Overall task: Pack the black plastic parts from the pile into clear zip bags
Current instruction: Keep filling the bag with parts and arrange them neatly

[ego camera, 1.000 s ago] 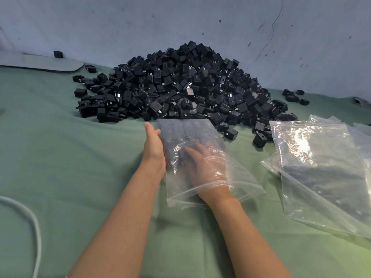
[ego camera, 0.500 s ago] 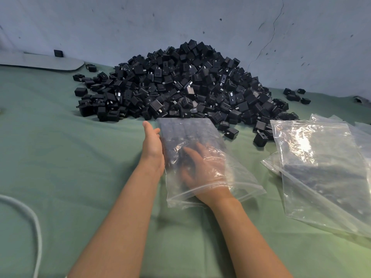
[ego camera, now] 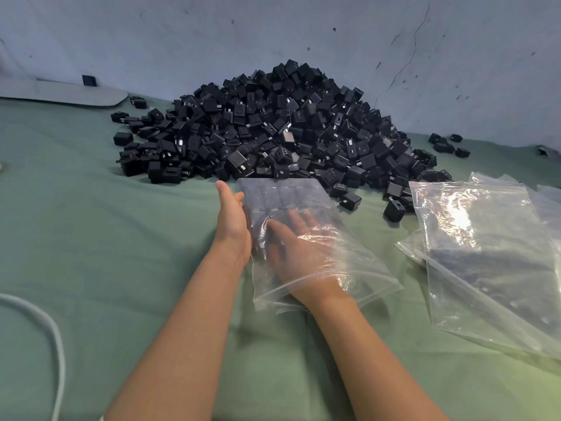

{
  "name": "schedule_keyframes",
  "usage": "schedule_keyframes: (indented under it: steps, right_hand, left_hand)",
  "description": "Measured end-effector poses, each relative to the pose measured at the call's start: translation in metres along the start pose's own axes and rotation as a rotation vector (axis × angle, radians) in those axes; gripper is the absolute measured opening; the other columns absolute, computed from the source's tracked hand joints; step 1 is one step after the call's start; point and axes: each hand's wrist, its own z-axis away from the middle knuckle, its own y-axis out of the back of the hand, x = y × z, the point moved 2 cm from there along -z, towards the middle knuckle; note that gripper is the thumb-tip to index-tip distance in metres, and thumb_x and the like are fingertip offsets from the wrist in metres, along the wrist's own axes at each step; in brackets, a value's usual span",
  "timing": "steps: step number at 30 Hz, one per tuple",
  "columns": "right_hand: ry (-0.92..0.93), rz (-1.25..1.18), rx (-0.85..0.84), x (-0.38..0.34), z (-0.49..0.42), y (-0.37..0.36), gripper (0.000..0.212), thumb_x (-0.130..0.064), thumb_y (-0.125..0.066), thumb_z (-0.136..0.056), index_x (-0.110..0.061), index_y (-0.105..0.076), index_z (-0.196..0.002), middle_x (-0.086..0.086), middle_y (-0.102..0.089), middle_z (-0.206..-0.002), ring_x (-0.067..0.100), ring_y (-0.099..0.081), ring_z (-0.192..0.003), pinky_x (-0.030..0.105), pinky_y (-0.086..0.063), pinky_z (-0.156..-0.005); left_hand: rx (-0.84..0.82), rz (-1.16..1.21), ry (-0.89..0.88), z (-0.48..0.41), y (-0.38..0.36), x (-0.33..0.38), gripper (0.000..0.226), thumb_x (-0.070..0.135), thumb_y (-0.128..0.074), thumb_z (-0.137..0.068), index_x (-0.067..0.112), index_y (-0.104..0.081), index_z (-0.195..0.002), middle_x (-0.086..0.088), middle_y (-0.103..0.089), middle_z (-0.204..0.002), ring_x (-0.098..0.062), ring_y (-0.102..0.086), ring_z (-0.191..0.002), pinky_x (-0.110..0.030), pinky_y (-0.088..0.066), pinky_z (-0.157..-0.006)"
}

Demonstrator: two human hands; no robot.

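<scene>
A big pile of black plastic parts (ego camera: pixel 273 129) lies on the green cloth against the wall. In front of it lies a clear zip bag (ego camera: pixel 358 268) with rows of black parts inside at its far end. My right hand (ego camera: pixel 297 247) is inside the bag through its open mouth, fingers spread flat over the parts. My left hand (ego camera: pixel 232 217) presses its straight fingers edge-on against the bag's left side from outside.
A stack of clear zip bags (ego camera: pixel 491 256) lies to the right. Loose black parts (ego camera: pixel 449 144) sit at the far right near the wall. A white cable (ego camera: pixel 51 338) curves at the lower left. A grey flat board (ego camera: pixel 60 92) lies at the far left.
My right hand has shifted slightly inside the bag, its fingers spreading a little. My left hand stays against the bag's side.
</scene>
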Motion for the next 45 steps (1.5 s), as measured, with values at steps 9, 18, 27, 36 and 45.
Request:
schedule_keyframes:
  steps: [9, 18, 27, 36, 45]
  right_hand:
    - [0.011, 0.019, -0.022, -0.005, 0.001, 0.008, 0.034, -0.039, -0.033, -0.099, -0.037, -0.046, -0.13, -0.002, -0.038, -0.145, 0.017, -0.025, -0.137, 0.046, -0.023, -0.112]
    - [-0.013, -0.044, -0.036, -0.007, 0.0, 0.009, 0.034, -0.035, -0.037, -0.098, -0.036, -0.048, -0.13, -0.001, -0.035, -0.148, 0.017, -0.019, -0.141, 0.045, -0.017, -0.115]
    - [-0.013, -0.079, 0.002, -0.006, 0.0, 0.005, 0.029, -0.036, -0.044, -0.095, -0.037, -0.05, -0.123, -0.001, -0.038, -0.143, 0.02, -0.024, -0.138, 0.046, -0.021, -0.114]
    - [-0.039, -0.153, 0.002, -0.003, 0.001, 0.002, 0.043, -0.036, -0.044, -0.096, -0.035, -0.039, -0.138, 0.006, -0.024, -0.155, 0.022, -0.013, -0.145, 0.047, -0.009, -0.118]
    - [-0.172, -0.143, -0.061, 0.012, 0.002, 0.002, 0.079, -0.064, -0.05, -0.085, -0.035, -0.016, -0.15, 0.008, 0.011, -0.16, 0.027, 0.011, -0.147, 0.052, -0.005, -0.118]
  left_hand:
    - [-0.028, 0.01, -0.001, 0.003, -0.001, 0.001, 0.076, 0.061, -0.009, -0.096, 0.008, -0.023, -0.148, -0.009, -0.025, -0.155, -0.02, -0.03, -0.14, -0.032, -0.031, -0.104]
    - [-0.031, 0.014, 0.008, 0.005, -0.002, 0.002, 0.076, 0.062, -0.01, -0.096, 0.008, -0.025, -0.148, -0.009, -0.032, -0.152, -0.021, -0.036, -0.136, -0.031, -0.035, -0.094]
    - [-0.038, -0.041, 0.013, 0.004, -0.002, 0.002, 0.076, 0.063, -0.012, -0.095, 0.011, -0.027, -0.147, -0.008, -0.033, -0.151, -0.021, -0.036, -0.136, -0.036, -0.032, -0.108]
    - [0.036, -0.171, -0.053, 0.002, -0.002, -0.002, 0.057, 0.053, -0.017, -0.1, 0.016, -0.051, -0.128, 0.006, -0.057, -0.112, -0.009, -0.057, -0.099, -0.028, -0.046, -0.09]
    - [0.063, -0.098, -0.021, -0.001, 0.0, -0.002, 0.067, 0.053, -0.017, -0.1, 0.007, -0.028, -0.146, -0.011, -0.029, -0.152, -0.022, -0.03, -0.139, -0.027, -0.031, -0.093]
